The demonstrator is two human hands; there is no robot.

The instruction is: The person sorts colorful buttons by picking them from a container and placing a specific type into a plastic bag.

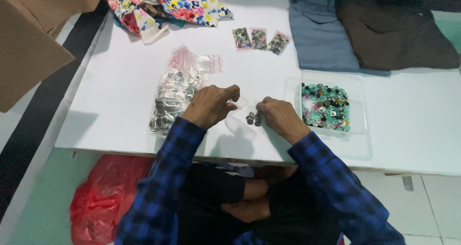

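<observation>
Here, at the centre of the frame, the left hand (210,106) pinches a small clear bag (238,104) on the white table (120,82). The right hand (278,116) pinches a few buttons (253,119) just beside it. Right of it sits a clear tray (357,106); left, a bag of metal pieces (173,101).

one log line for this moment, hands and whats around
left hand: holds small clear bag | right hand: on small buttons | right: button tray | left: bag of metal pieces

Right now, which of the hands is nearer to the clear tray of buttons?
The right hand. It rests just left of the clear tray of buttons, almost at its edge. The left hand is farther left, beside the big bag of metal buttons.
</observation>
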